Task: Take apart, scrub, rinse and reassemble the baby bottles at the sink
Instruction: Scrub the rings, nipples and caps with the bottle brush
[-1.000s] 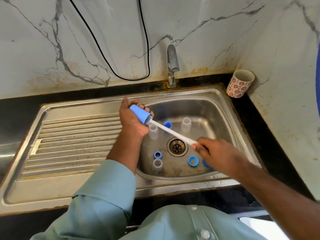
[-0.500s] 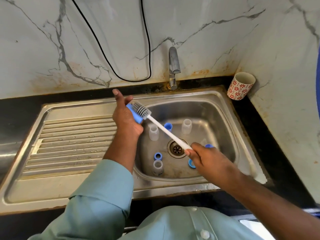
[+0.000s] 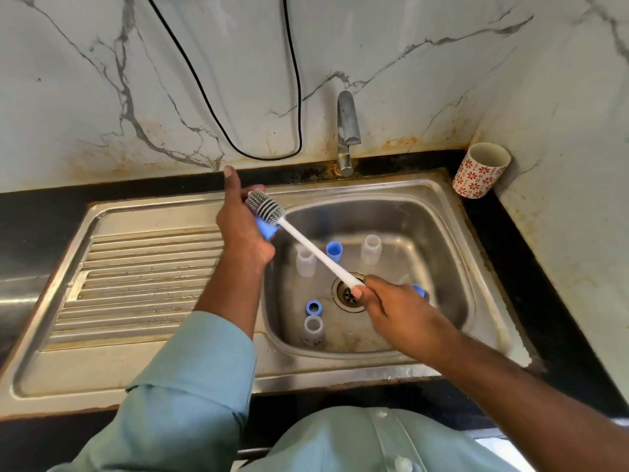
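Left hand (image 3: 243, 233) grips a blue cap (image 3: 266, 229); right hand (image 3: 396, 310) grips the brush (image 3: 265, 207) handle. Bristles are out. Hold the cap steady, scrub every side.

Your sink (image 3: 452, 212) is brushed stainless steel with a dull sheen and a ribbed drainboard, stained in places, and the tap (image 3: 346, 131) is the same satin metal. The brush (image 3: 263, 207) has grey rubbery bristles on a smooth white plastic handle; the bottles (image 3: 370, 249) are translucent plastic and the caps (image 3: 334, 251) matt blue plastic. The wall (image 3: 374, 46) is glossy veined marble with rust marks, the bench (image 3: 41, 206) polished black stone, and the cup (image 3: 480, 172) glazed ceramic.
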`<state>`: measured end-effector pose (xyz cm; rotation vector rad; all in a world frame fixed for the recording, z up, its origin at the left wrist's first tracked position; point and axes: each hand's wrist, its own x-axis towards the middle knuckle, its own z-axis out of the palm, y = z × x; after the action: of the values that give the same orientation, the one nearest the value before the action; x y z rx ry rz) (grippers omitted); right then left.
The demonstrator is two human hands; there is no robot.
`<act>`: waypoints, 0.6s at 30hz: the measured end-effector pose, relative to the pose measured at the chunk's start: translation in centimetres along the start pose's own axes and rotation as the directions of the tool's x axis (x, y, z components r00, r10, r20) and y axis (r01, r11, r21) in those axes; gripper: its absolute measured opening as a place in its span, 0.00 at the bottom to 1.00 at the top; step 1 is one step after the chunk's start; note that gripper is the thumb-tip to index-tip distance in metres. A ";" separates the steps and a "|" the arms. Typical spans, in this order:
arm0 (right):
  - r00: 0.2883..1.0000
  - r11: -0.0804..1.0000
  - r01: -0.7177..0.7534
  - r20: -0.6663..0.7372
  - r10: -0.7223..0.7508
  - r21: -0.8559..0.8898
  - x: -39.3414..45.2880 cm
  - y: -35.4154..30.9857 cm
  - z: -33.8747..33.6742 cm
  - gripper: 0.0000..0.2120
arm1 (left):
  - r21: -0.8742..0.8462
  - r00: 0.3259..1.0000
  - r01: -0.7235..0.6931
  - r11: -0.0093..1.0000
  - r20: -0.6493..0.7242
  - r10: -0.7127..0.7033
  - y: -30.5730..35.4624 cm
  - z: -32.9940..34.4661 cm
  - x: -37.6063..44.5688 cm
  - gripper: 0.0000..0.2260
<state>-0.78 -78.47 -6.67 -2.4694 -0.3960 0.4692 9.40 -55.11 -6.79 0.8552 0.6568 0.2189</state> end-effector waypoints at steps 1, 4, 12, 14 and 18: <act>1.000 1.000 -0.015 0.017 0.015 0.027 -0.4 0.0 0.2 0.15 | -0.010 1.000 -0.017 1.000 -0.015 0.017 0.2 0.0 0.0 0.25; 0.999 0.997 -0.036 0.023 0.035 0.062 -0.4 -0.5 0.4 0.16 | -0.076 0.999 0.024 0.997 -0.033 -0.027 -1.0 0.6 -0.6 0.25; 1.000 0.999 0.000 0.019 0.000 0.053 1.1 -1.0 2.1 0.15 | -0.296 0.980 0.197 0.935 0.044 -0.193 -2.7 1.0 -2.0 0.27; 1.000 0.998 -0.006 0.014 0.005 0.063 0.5 -0.5 1.9 0.15 | -0.272 0.987 0.158 0.949 0.028 -0.156 -1.9 0.7 -1.7 0.25; 0.996 0.988 -0.087 0.014 0.086 0.128 -0.7 0.5 0.8 0.17 | -0.229 0.994 -0.038 0.973 -0.108 0.013 -0.3 -0.7 -0.2 0.19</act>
<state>-1.65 -78.73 -7.47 -2.3671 -0.2548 0.5245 8.82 -54.94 -7.27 0.6313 0.7040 0.3591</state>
